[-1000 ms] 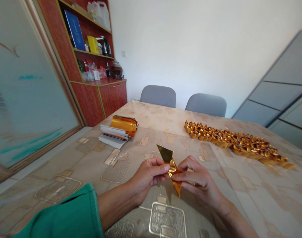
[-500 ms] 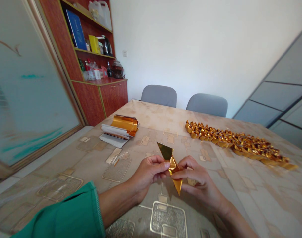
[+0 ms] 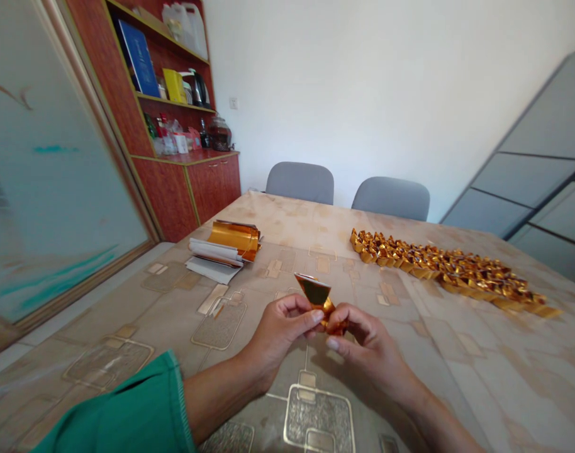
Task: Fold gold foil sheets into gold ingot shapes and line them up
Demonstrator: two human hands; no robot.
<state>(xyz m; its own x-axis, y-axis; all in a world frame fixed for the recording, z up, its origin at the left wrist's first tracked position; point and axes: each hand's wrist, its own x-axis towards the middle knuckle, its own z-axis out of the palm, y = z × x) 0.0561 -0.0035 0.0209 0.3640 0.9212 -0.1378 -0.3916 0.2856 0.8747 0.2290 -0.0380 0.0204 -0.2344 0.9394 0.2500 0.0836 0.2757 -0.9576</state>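
Note:
A piece of folded gold foil paper (image 3: 316,290) is held between both hands above the table, its flared upper end pointing up and left. My left hand (image 3: 284,333) pinches its middle between thumb and fingers. On the other side my right hand (image 3: 363,336) has its fingers curled round the lower right end, which they mostly hide. To the right lies a long cluster of folded gold foil pieces (image 3: 429,261). Back left, a stack of gold and white sheets (image 3: 233,239) rests curled on the table.
A patterned cloth covers the table (image 3: 268,418). Two grey chairs (image 3: 301,181) (image 3: 391,196) stand at its far edge. A red-brown cabinet (image 3: 167,189) with items on its shelves is at back left, beside a glass door (image 3: 56,176).
The lower pointed end of the foil, which stuck out below my right hand, is now folded up and hidden by its fingers. The right thumb has come into view.

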